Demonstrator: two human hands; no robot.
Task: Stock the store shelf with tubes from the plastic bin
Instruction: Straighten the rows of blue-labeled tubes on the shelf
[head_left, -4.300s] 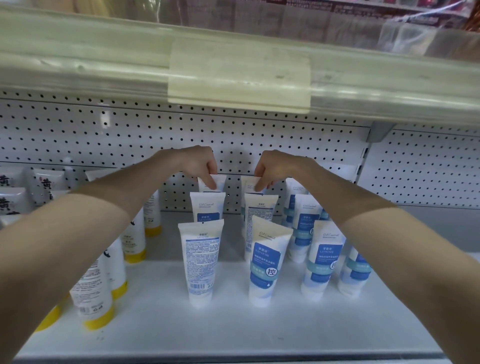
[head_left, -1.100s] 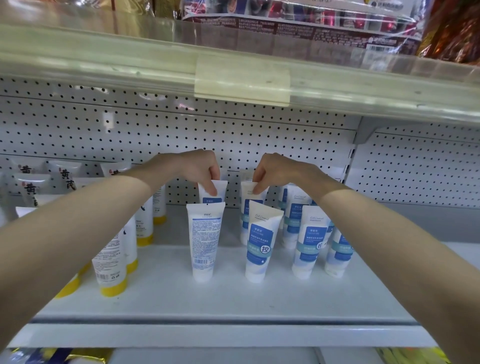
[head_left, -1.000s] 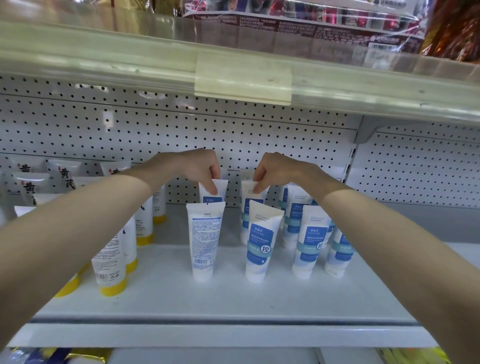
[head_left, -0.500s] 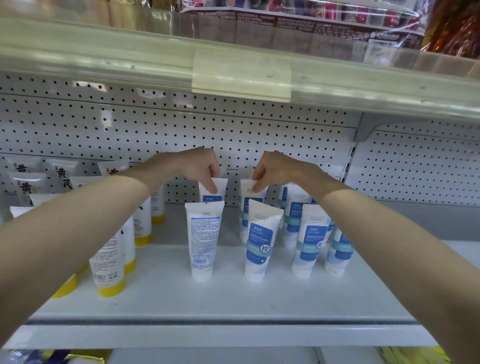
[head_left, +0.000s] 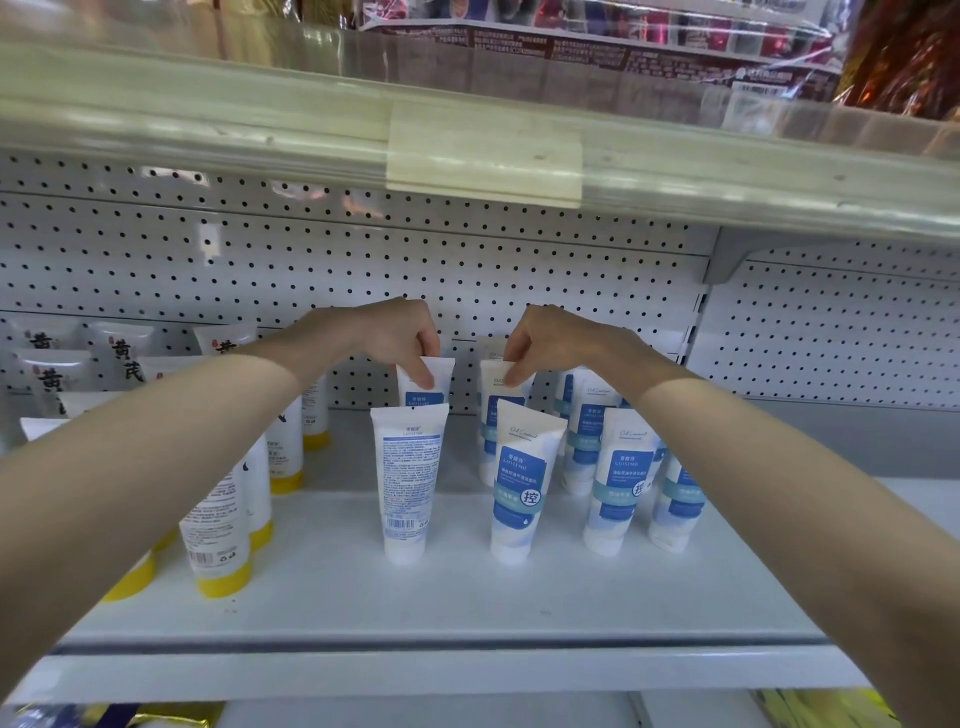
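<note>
My left hand (head_left: 395, 338) reached to the back of the white shelf (head_left: 467, 603), fingers curled down, thumb and forefinger pinching the flat crimped top of a blue-and-white tube (head_left: 440, 370). My right hand (head_left: 556, 338) did the same beside it, pinching the top edge of a second rear tube (head_left: 493, 410). Both tubes stood cap-down and upright near the pegboard back wall (head_left: 311, 260), a small gap between them. Their lower ends were hidden by the tubes in front, so I could not tell whether they were resting on the shelf.

Just in front of the left one stood a tube with its printed back label and barcode facing me (head_left: 410, 483). In front of the right one stood a tube showing its blue front label (head_left: 519, 488). More of the same blue tubes (head_left: 618, 478) were clustered under my right forearm. Under my left forearm stood white tubes with yellow caps (head_left: 218, 540), in rows running back toward the wall. Overhead ran the pale rail of the upper shelf (head_left: 208, 119) with a blank label holder (head_left: 483, 156).
</note>
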